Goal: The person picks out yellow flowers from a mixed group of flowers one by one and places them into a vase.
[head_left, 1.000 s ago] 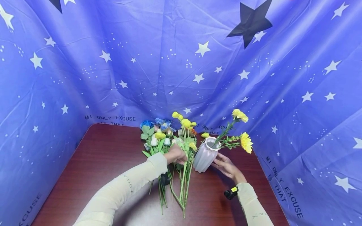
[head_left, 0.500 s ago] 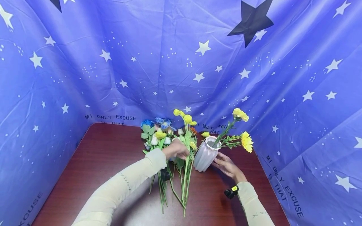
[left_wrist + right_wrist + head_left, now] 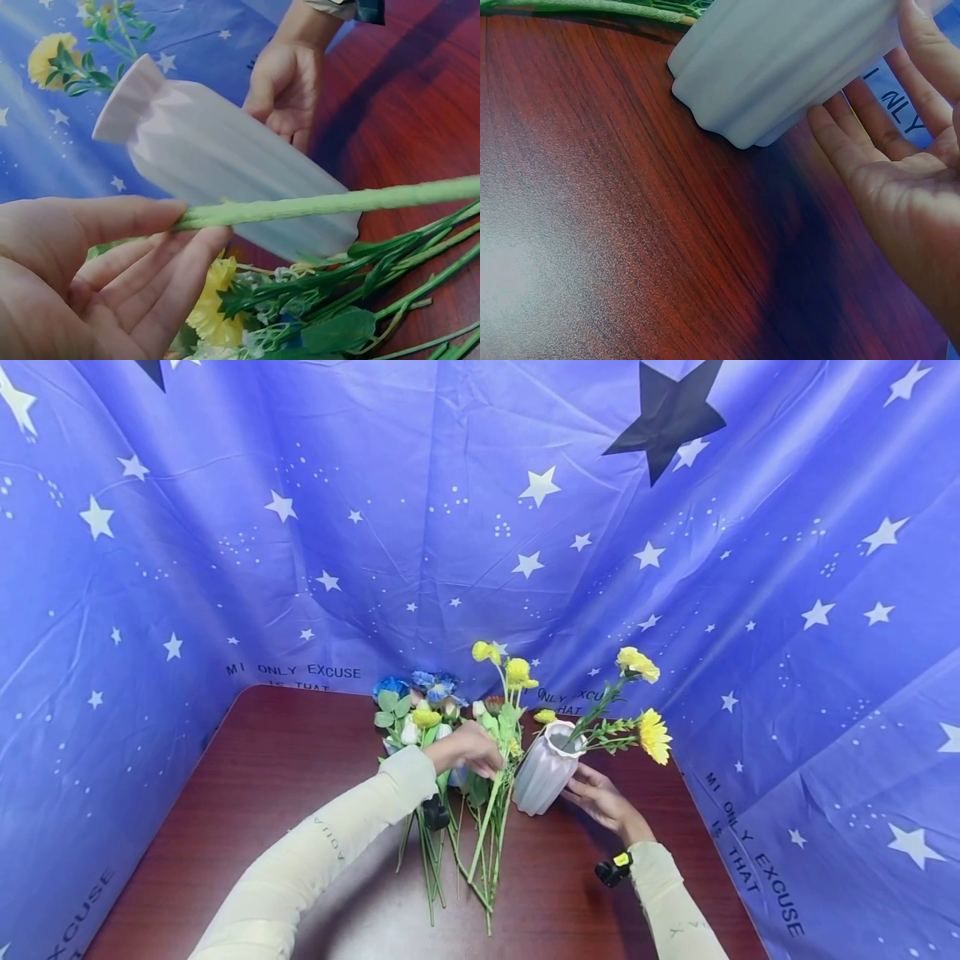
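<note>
In the left wrist view my left hand [image 3: 112,277] pinches a thick green flower stem [image 3: 337,205] between thumb and fingertips. In the head view that hand [image 3: 468,747] is over the flower pile, and the stem carries yellow blooms [image 3: 517,673]. Just right of it stands a pale, ribbed vase [image 3: 543,777], tilted to the right with its mouth up. A yellow carnation-like flower [image 3: 637,665] and a yellow daisy-like flower [image 3: 654,737] lean out of its mouth. My right hand [image 3: 600,800] holds the vase from its right side, thumb and fingers against it [image 3: 795,67].
Loose artificial flowers lie left of the vase, among them blue blooms [image 3: 437,687] and a white tulip [image 3: 409,732], with stems [image 3: 431,885] pointing towards me. A reddish-brown table [image 3: 300,760] bears everything. A blue star-patterned cloth [image 3: 420,527] hangs round its back and sides.
My left hand shifts slightly, and the yellow blooms on the pinched stem lean further right, towards the vase. The lower stem end swings left. Vase and right hand stay put.
</note>
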The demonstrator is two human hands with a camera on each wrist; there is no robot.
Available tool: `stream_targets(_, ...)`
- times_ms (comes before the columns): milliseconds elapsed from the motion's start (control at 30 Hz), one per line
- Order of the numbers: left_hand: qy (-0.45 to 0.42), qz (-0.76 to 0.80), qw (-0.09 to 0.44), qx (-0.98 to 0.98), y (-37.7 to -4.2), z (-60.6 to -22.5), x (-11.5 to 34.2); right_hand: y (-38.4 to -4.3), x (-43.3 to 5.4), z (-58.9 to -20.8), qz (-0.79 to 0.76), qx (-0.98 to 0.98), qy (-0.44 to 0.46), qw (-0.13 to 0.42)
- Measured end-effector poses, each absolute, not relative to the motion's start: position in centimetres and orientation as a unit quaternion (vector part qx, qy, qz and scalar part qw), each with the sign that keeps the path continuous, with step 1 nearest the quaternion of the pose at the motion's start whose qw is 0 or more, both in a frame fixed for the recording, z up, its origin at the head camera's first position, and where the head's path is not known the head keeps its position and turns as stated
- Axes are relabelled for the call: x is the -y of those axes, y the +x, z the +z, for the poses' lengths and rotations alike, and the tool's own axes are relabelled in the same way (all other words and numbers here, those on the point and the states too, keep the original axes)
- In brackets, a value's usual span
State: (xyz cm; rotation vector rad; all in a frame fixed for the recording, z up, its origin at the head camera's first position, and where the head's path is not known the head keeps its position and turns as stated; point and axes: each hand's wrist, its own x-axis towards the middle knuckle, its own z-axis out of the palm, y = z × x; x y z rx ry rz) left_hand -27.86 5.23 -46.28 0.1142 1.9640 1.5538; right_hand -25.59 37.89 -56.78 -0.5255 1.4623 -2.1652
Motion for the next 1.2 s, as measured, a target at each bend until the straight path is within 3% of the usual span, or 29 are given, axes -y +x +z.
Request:
stream_targets(233, 0.085, 0.555, 0.356, -0.747, -28.6, -46.2, -4.3, -25.6, -37.9, -56.7, -0.788, -0.538, -0.189, 0.233)
stream_targets(767, 0.203, 0.503, 0.389, -0.744, -29.5, -44.4, -1.8, -25.8, -37.8, -56.9, -0.785, -0.540, -0.196, 0.232)
stream_targets(1200, 0.294, 0.468, 0.371, -0.746, -29.9, -41.6, -0.9, -25.6, -37.7, -56.7, -0.787, -0.539, -0.186, 0.237)
